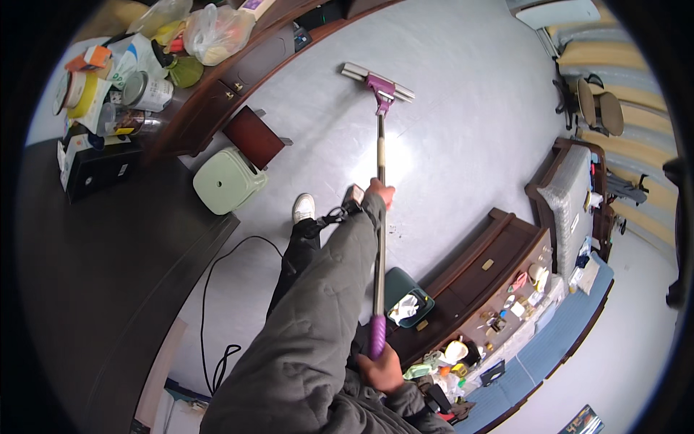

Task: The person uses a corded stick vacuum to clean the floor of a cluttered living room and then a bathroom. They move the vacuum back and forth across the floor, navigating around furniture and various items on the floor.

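A sponge mop with a purple head (pixel 381 84) and a long metal pole (pixel 381 267) stretches away from me across the grey floor. Its wide head rests on the floor at the far middle. My left hand (pixel 382 194), at the end of a grey padded sleeve, is closed around the pole partway down. Nearer to me, my right hand (pixel 382 369) grips the pole by the purple handle (pixel 377 336). My shoe (pixel 303 207) shows left of the pole, and the other is partly hidden behind my left arm.
A green bin (pixel 407 296) stands close right of the pole, beside a dark wooden cabinet (pixel 463 282). To the left are a pale green stool (pixel 228 182), a red-brown wooden stool (pixel 253 139) and a black table (pixel 108 267). A black cable (pixel 204 333) lies on the floor.
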Action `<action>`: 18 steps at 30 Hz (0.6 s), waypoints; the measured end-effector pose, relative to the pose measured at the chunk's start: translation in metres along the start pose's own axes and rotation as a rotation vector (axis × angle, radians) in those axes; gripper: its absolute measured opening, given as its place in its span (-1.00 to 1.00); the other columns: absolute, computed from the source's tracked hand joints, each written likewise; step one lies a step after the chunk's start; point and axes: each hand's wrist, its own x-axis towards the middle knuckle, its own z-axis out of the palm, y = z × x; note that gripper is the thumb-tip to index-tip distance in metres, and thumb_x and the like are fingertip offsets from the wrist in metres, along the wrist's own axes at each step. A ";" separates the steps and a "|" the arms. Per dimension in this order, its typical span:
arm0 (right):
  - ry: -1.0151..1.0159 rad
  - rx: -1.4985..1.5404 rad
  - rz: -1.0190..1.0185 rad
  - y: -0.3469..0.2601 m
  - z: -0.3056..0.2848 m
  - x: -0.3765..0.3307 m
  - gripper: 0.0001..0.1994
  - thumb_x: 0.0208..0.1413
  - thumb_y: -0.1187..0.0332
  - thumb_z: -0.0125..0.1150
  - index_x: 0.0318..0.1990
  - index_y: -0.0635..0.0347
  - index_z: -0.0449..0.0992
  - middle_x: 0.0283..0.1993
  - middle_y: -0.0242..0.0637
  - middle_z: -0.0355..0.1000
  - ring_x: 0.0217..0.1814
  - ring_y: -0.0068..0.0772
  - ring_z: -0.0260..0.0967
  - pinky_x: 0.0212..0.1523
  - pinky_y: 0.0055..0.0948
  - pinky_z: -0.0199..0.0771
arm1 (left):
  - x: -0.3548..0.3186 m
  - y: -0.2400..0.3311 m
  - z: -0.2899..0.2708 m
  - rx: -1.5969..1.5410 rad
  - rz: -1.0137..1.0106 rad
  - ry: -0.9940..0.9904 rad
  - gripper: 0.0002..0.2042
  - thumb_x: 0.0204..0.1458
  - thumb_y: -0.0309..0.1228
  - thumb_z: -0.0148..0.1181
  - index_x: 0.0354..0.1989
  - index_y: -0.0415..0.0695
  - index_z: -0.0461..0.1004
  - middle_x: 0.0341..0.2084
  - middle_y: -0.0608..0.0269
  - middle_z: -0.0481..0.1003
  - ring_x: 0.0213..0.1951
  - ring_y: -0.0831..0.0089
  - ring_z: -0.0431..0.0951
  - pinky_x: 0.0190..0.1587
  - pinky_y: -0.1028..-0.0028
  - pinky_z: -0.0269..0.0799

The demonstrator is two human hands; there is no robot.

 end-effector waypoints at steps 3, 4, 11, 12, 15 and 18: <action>-0.134 0.164 0.054 -0.078 0.017 0.027 -0.80 0.02 0.44 0.20 -0.25 0.38 0.38 -0.61 -0.30 0.38 -0.64 -0.47 0.40 -0.61 -0.40 0.38 | 0.025 0.052 -0.036 0.096 0.084 -0.099 -0.77 -0.07 -0.35 0.16 -0.63 -0.25 0.45 -0.77 0.12 0.44 -0.71 0.29 0.45 -0.63 0.31 0.37; -0.161 0.198 -0.001 -0.093 0.023 0.033 -0.81 0.03 0.43 0.20 -0.27 0.37 0.38 -0.63 -0.31 0.38 -0.67 -0.48 0.38 -0.64 -0.44 0.37 | 0.031 0.063 -0.044 0.046 0.119 -0.094 -0.76 -0.07 -0.33 0.15 -0.65 -0.24 0.47 -0.77 0.10 0.46 -0.71 0.29 0.46 -0.61 0.30 0.37; -0.178 0.078 0.022 -0.098 0.015 0.046 -0.80 -0.06 0.45 0.18 -0.37 0.43 0.35 -0.64 -0.20 0.42 -0.65 -0.39 0.44 -0.63 -0.37 0.42 | 0.031 0.057 -0.056 0.003 0.155 -0.062 -0.71 -0.03 -0.28 0.10 -0.68 -0.22 0.43 -0.79 0.17 0.45 -0.71 0.31 0.47 -0.57 0.30 0.39; -0.142 0.001 0.066 -0.088 0.010 0.045 -0.79 -0.07 0.45 0.18 -0.34 0.44 0.34 -0.62 -0.19 0.43 -0.63 -0.36 0.47 -0.61 -0.34 0.46 | 0.027 0.048 -0.052 -0.040 0.151 -0.041 -0.73 -0.01 -0.29 0.09 -0.61 -0.24 0.43 -0.77 0.17 0.45 -0.72 0.31 0.47 -0.59 0.30 0.39; -0.139 -0.103 0.036 -0.046 -0.008 0.040 -0.71 -0.08 0.41 0.20 -0.27 0.46 0.33 -0.59 -0.09 0.46 -0.59 -0.29 0.50 -0.55 -0.30 0.50 | 0.008 0.013 -0.039 -0.093 0.136 0.038 -0.75 0.04 -0.29 0.07 -0.41 -0.27 0.40 -0.73 0.17 0.43 -0.73 0.29 0.46 -0.62 0.29 0.39; -0.040 -0.324 -0.072 0.016 -0.024 0.034 -0.64 -0.11 0.35 0.25 -0.23 0.45 0.31 -0.51 0.09 0.48 -0.47 -0.01 0.53 -0.44 -0.15 0.53 | -0.016 -0.026 -0.030 -0.031 0.052 0.078 -0.67 0.14 -0.22 0.04 -0.16 -0.29 0.28 -0.59 0.07 0.44 -0.71 0.23 0.47 -0.65 0.24 0.40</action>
